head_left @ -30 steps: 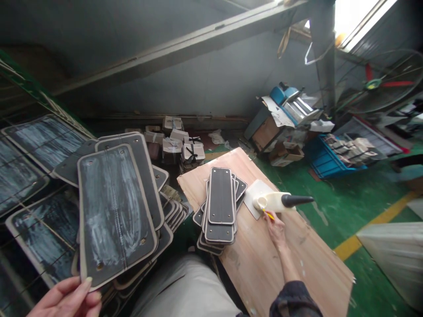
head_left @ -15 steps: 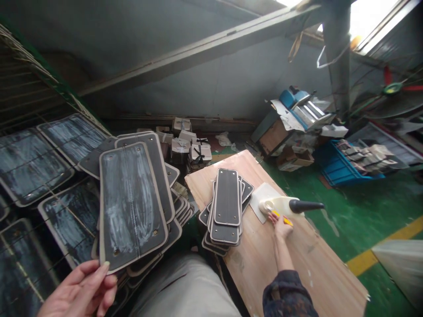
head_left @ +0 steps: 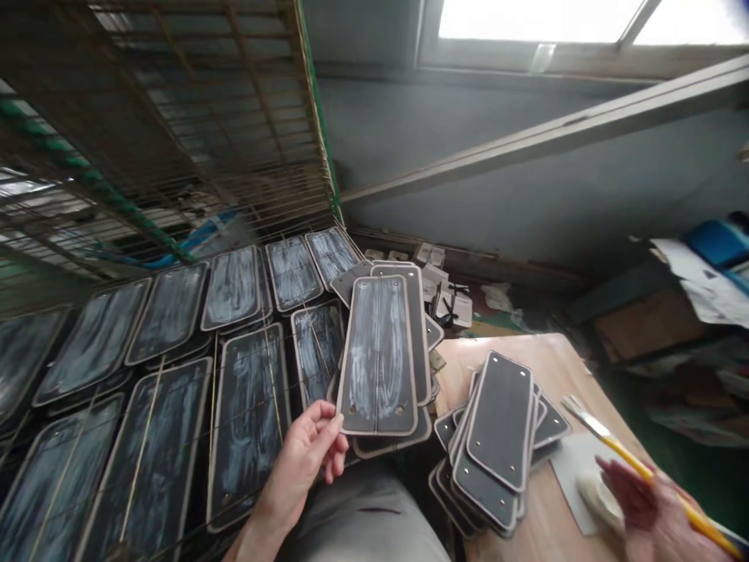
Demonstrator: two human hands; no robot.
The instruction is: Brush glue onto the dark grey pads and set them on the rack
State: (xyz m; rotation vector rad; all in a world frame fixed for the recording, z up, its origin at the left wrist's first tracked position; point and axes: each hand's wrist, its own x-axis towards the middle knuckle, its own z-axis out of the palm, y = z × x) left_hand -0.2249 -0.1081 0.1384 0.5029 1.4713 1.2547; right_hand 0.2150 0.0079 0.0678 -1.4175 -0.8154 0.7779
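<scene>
From the head camera, the left hand (head_left: 304,460) pinches the near left corner of a white-streaked panel (head_left: 379,355). The thumb lies flat on the smeared face and the other fingers curl beneath the edge. The panel extends up and to the right of those fingers, and its long axis runs away from the person with a slight lean. It is held flat, face up, over a loose pile of like panels (head_left: 418,328), between the edge of the wire rack (head_left: 214,367) and the wooden board (head_left: 562,355). The left hand alone has it.

The right hand (head_left: 649,515) is well apart, at the board's near right. It is closed around a yellow-handled brush (head_left: 635,464), though blur hides exactly how the fingers sit. The brush slants up and left, with its bristles above a white sheet (head_left: 565,468), just beside the right edge of a stack of unsmeared panels (head_left: 497,441). That stack stands on the board's near left part, fanned and uneven, between the two hands.

On the rack, smeared panels (head_left: 167,312) lie in rows, side by side, under thin cross wires. More wire shelving (head_left: 175,117) rises behind it. The person's lap (head_left: 363,523) fills the gap between rack and board. Further off is a grey wall and a bright window (head_left: 527,16), with clutter at the right too blurred to name.
</scene>
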